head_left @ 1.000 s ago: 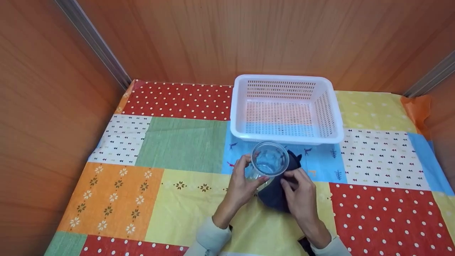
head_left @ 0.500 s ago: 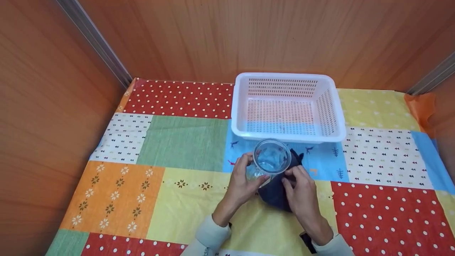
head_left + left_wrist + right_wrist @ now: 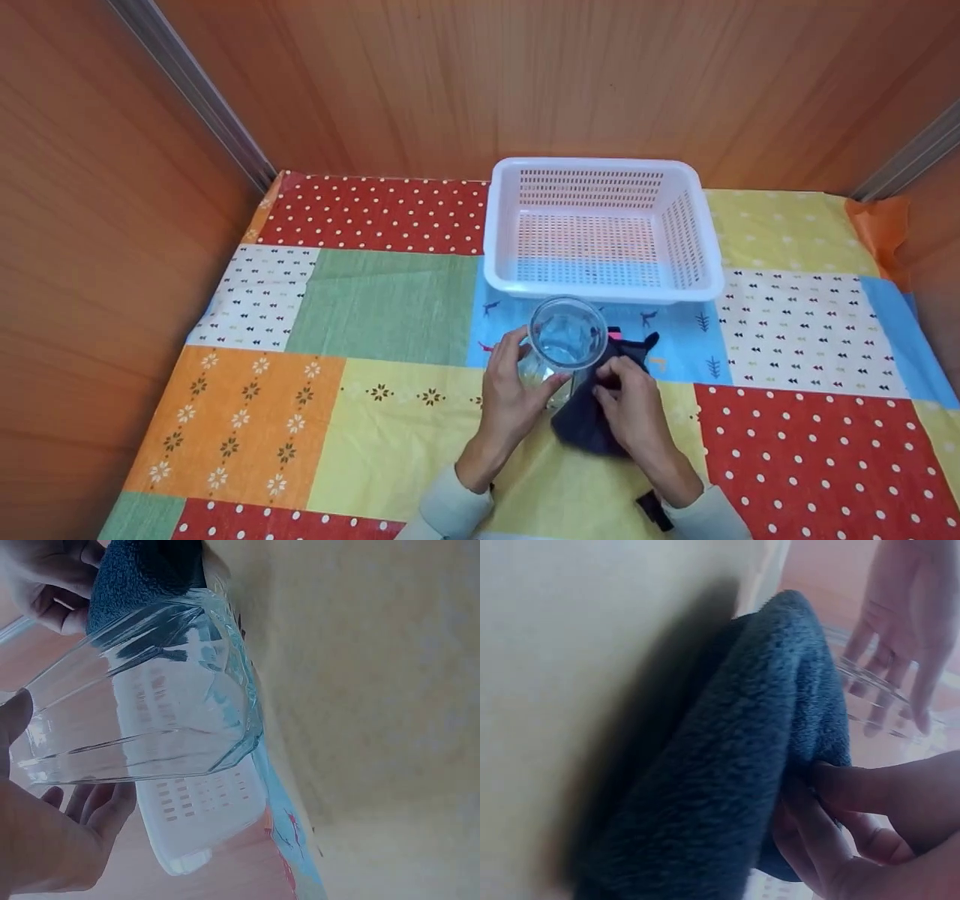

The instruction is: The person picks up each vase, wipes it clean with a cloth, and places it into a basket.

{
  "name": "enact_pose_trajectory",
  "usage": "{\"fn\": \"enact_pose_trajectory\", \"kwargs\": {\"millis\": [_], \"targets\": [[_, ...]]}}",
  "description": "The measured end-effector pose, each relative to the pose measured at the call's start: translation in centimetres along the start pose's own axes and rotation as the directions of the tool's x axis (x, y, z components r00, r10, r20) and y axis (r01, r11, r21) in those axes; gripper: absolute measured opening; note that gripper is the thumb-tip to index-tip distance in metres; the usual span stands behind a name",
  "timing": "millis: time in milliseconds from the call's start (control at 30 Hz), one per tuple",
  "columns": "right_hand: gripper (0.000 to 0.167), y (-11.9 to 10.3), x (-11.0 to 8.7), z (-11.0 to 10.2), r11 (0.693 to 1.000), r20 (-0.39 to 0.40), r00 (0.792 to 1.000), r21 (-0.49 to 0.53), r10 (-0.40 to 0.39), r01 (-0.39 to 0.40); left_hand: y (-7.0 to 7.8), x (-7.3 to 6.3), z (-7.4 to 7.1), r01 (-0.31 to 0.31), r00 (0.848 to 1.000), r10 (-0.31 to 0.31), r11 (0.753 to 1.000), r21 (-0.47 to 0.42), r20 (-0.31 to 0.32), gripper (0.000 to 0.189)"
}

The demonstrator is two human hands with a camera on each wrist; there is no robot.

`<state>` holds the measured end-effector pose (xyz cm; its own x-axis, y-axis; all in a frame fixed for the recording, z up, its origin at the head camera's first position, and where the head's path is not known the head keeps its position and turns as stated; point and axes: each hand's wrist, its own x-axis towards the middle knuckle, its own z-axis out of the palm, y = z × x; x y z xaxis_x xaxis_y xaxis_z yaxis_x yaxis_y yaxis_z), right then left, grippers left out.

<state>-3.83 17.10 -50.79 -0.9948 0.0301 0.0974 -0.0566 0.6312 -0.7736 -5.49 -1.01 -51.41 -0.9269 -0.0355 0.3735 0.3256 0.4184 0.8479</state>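
My left hand (image 3: 508, 394) grips a clear glass cup (image 3: 568, 331) by its side, thumb on the near side and fingers round the far left. In the left wrist view the cup (image 3: 180, 716) has faceted walls and a thick base. My right hand (image 3: 637, 409) pinches a dark blue, fuzzy towel (image 3: 586, 420) against or just beside the cup's right side; contact is hard to tell. The towel (image 3: 727, 750) hangs in folds from the thumb and fingers in the right wrist view. A dark loop and a pink tag show at its far end.
A white perforated plastic basket (image 3: 600, 289) stands just beyond the cup, with nothing seen inside. A patchwork-patterned tablecloth (image 3: 390, 300) covers the table. Wood-grain panels (image 3: 480, 90) enclose the back and both sides.
The towel has shifted slightly down and right by the cup, and its loop and pink tag have come into sight. The right hand has moved slightly with it; the left hand keeps its grip.
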Motion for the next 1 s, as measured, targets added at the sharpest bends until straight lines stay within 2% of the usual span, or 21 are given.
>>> {"fn": "enact_pose_trajectory", "kwargs": {"millis": [100,267,400,533,633,833,1000], "targets": [[0.018,-0.9,0.0,-0.6,0.999,-0.021,1.0,0.04,-0.002,0.003,0.1,0.1,0.1,0.025,1.0,-0.025,1.0,0.007,0.013,0.069],[0.016,-3.0,0.5,-1.7,0.991,-0.076,0.997,0.131,-0.023,0.033,0.3,0.2,0.3,0.053,0.999,-0.053,0.998,0.032,-0.01,0.063],[0.016,-3.7,1.0,-2.2,0.984,-0.08,0.997,0.176,0.006,0.008,0.3,0.4,0.2,0.067,0.998,-0.067,0.998,0.016,0.009,0.063],[0.016,-3.1,1.2,-2.2,0.984,-0.073,0.997,0.18,0.028,-0.014,0.2,0.9,-0.5,0.115,0.991,-0.109,0.992,-0.061,0.082,0.054],[0.016,-2.1,1.3,-1.8,0.987,-0.068,0.997,0.161,0.018,-0.007,0.3,1.1,-0.8,0.149,0.984,-0.138,0.985,-0.093,0.114,0.05],[0.018,0.4,1.4,-0.7,0.996,-0.045,0.999,0.088,0.003,0.001,0.5,1.1,-0.7,0.148,0.985,-0.138,0.984,-0.095,0.099,0.05],[0.02,1.5,1.4,-0.2,0.996,-0.021,0.999,0.086,0.027,-0.025,0.4,0.8,-0.4,0.137,0.988,-0.129,0.986,-0.095,0.086,0.05]]}}
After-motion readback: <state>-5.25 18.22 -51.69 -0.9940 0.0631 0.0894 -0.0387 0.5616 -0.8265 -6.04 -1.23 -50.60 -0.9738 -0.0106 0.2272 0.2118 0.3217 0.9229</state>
